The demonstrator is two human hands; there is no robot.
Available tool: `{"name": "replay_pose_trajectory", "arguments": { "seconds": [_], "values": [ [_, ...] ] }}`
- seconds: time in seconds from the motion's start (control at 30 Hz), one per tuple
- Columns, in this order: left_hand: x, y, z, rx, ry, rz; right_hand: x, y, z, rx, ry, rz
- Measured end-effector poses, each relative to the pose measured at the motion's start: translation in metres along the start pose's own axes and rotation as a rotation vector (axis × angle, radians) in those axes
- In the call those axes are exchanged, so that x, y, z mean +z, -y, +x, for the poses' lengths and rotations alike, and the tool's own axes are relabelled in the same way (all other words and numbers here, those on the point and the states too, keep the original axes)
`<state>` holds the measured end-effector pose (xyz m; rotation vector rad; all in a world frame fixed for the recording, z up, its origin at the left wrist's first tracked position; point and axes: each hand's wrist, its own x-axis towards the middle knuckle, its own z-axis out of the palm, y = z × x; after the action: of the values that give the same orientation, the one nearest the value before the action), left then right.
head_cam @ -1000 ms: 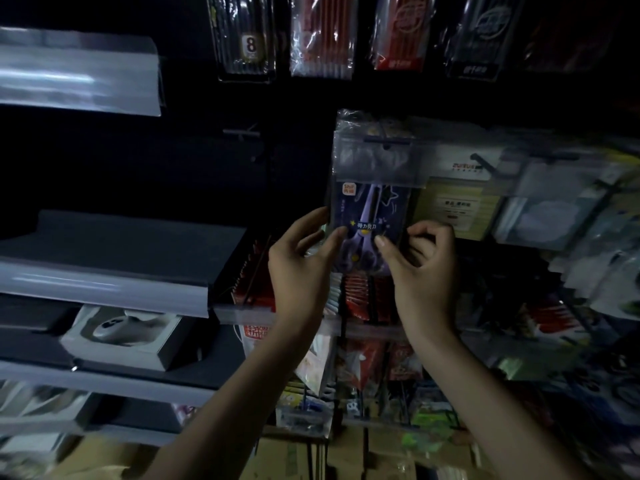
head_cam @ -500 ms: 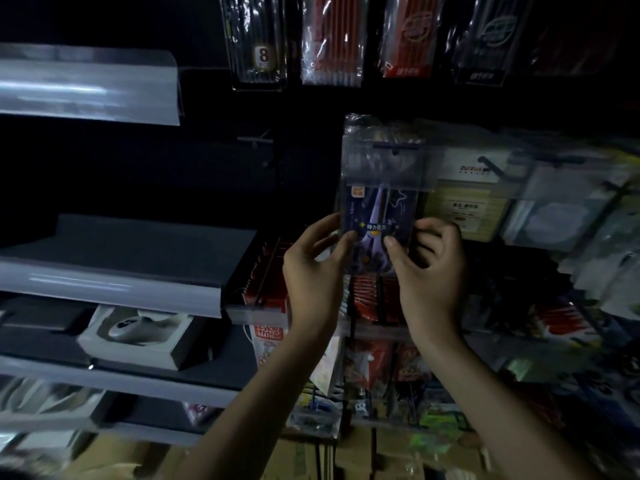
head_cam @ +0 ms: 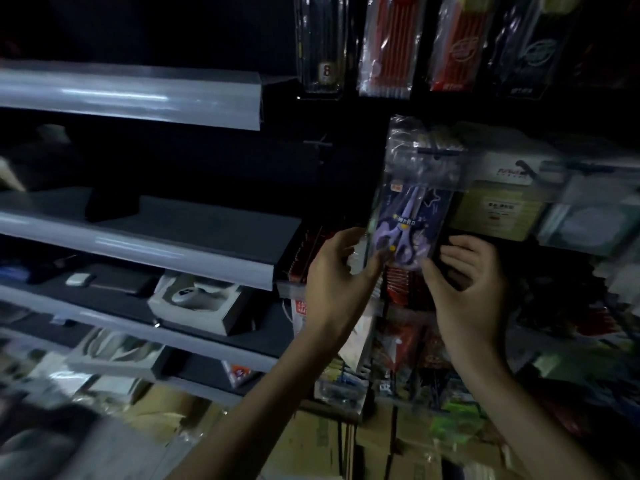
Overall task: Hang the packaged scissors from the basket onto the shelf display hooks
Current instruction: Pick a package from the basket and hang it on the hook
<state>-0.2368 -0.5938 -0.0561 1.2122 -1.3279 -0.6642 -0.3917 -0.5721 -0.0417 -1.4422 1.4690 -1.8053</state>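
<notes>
A clear packet holding purple scissors [head_cam: 410,223] hangs from a display hook [head_cam: 437,152] on the dark shelf wall, in front of more packets on the same hook. My left hand [head_cam: 337,275] is at the packet's lower left corner, thumb on its front and fingers by its left edge. My right hand [head_cam: 464,285] sits just below and right of the packet. Its thumb tip is at the bottom edge and its fingers are loosely curled, apart from the packet. The basket is out of sight.
Packs of pens and pencils [head_cam: 388,46] hang above. Other packaged goods [head_cam: 498,206] hang to the right, red packs [head_cam: 405,285] below. Grey shelves [head_cam: 149,244] stretch to the left, one bearing a boxed white device [head_cam: 197,299]. Cardboard boxes [head_cam: 311,445] stand on the floor.
Both hands have slid down from the packet's middle to its bottom edge. The right hand has let go of it. The view has shifted left.
</notes>
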Motion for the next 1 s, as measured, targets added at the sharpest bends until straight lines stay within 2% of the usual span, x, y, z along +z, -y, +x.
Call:
{"name": "replay_pose_trajectory", "arguments": {
  "seconds": [0.13,0.3,0.5,0.7,1.0],
  "values": [
    [-0.047,0.002,-0.032,0.095,0.028,0.232,0.005,0.007,-0.032,-0.07,0.194,-0.061],
    [-0.127,0.013,-0.084,0.049,0.013,0.442,0.036,0.019,-0.072,-0.171,0.607,-0.173],
    [-0.227,0.035,-0.147,-0.146,-0.118,0.667,0.107,0.024,-0.114,-0.211,0.938,-0.251],
    [-0.314,0.056,-0.207,-0.332,-0.255,0.804,0.207,0.04,-0.176,-0.258,1.225,-0.209],
    [-0.43,0.076,-0.294,-0.66,-0.524,0.936,0.347,0.088,-0.298,-0.534,1.649,-0.176]
  ]
}}
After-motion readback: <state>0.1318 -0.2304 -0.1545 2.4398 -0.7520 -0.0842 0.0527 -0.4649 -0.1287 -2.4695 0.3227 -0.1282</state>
